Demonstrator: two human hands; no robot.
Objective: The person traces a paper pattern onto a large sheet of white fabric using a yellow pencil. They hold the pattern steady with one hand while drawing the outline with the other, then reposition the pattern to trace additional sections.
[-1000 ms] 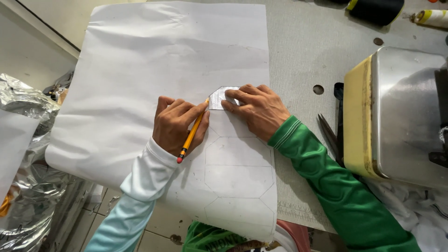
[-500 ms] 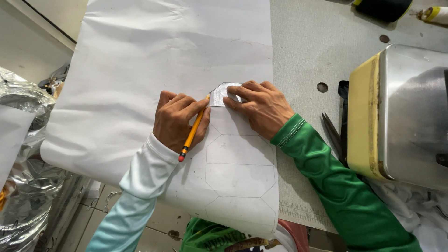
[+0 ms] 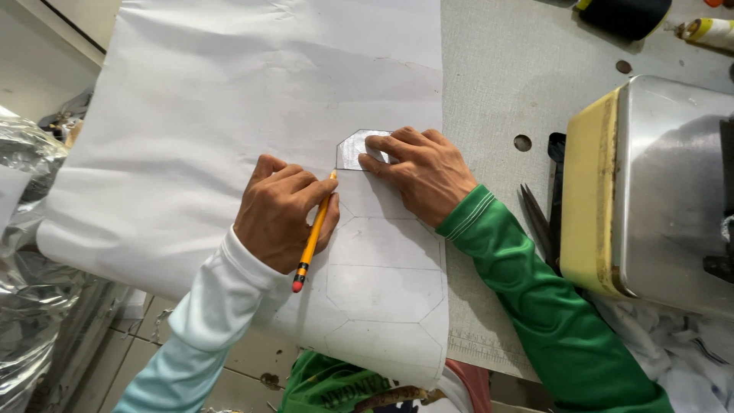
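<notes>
A large white sheet [image 3: 229,115] covers the left half of the grey table [image 3: 497,84]. My left hand [image 3: 279,218], in a white sleeve, holds a yellow pencil [image 3: 313,237] with its tip at the lower left corner of a small clear angular template [image 3: 353,149]. My right hand [image 3: 420,172], in a green sleeve, presses its fingers flat on that template. Several pencilled outlines of the same shape [image 3: 382,291] run in a column on the sheet below the template, towards me.
A sewing machine [image 3: 657,191] with a metal face and yellowed side stands at the right. Dark scissors [image 3: 539,222] lie beside it. A dark thread cone [image 3: 623,15] and a yellow spool [image 3: 707,30] lie at the far right. Crinkled silver foil material [image 3: 30,252] hangs at the left.
The pencil tip has slid along the template's left edge down to its lower corner. My right hand stays pressed on the template. The view has drifted slightly.
</notes>
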